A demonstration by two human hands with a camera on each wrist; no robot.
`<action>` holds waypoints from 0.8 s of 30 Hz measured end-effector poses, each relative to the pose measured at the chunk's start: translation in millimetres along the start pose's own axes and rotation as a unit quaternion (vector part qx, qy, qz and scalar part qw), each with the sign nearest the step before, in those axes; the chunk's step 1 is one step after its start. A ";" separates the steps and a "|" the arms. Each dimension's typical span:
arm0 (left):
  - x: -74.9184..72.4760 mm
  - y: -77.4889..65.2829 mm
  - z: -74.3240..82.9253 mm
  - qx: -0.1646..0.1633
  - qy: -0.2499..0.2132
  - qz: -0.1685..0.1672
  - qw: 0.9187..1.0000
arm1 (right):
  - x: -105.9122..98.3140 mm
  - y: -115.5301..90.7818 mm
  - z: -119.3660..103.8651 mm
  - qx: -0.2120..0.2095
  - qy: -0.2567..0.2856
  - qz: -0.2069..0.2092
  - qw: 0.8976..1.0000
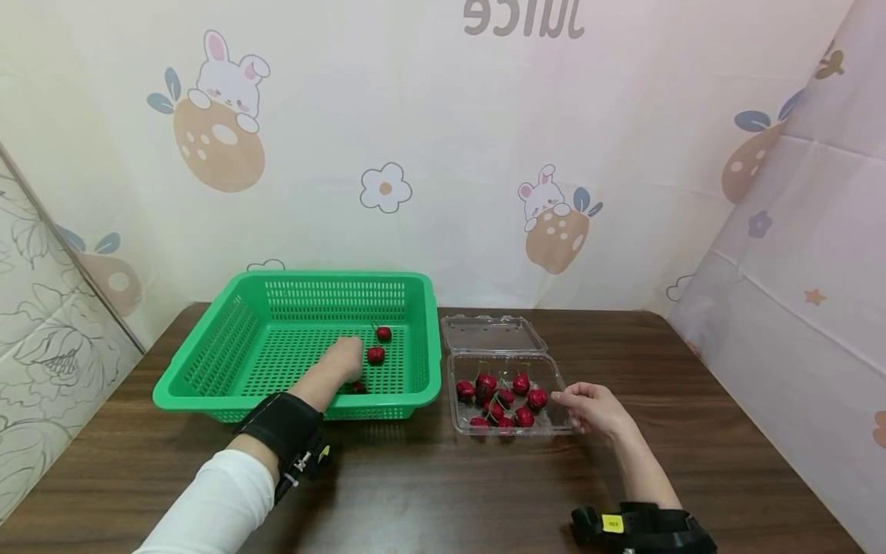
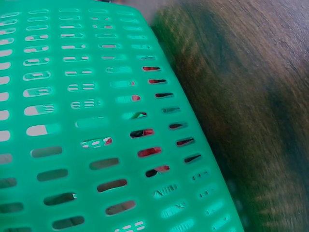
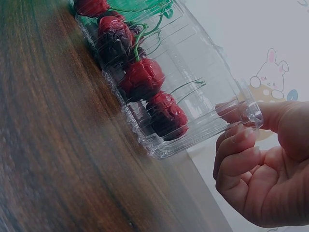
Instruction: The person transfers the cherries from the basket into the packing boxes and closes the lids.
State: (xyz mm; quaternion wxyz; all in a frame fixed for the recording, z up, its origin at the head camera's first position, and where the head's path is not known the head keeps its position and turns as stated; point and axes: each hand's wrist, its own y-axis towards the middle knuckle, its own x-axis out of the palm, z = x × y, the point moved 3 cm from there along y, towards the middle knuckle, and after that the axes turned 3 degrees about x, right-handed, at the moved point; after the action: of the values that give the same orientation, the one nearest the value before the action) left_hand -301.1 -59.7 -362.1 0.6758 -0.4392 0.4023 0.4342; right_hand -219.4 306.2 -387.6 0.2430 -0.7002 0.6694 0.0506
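Observation:
My left hand reaches down inside the green basket, at its near right part. One cherry shows right beside its lowered fingers, partly behind the basket's front rim. Two more cherries, a front one and a rear one, lie just right of the hand. The fingertips are hidden, so I cannot tell whether they grip that cherry. My right hand pinches the right rim of a clear plastic clamshell box between thumb and fingers. Several red cherries with green stems lie in the box.
The box's lid lies folded open toward the back. Basket and box stand side by side on a dark wooden table. A printed curtain hangs along the table's back edge. In the left wrist view, the slotted basket wall fills most of the picture.

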 end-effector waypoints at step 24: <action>-12.3 -11.0 13.1 0.051 -0.037 0.100 0.993 | 0.2 0.1 0.7 -0.001 -0.005 0.001 1.000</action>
State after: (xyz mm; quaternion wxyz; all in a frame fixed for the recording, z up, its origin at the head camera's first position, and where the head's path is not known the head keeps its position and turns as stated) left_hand -292.3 -52.8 -344.3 0.6649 -0.3455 0.4408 0.4942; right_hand -219.3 306.3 -388.3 0.2462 -0.6994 0.6687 0.0550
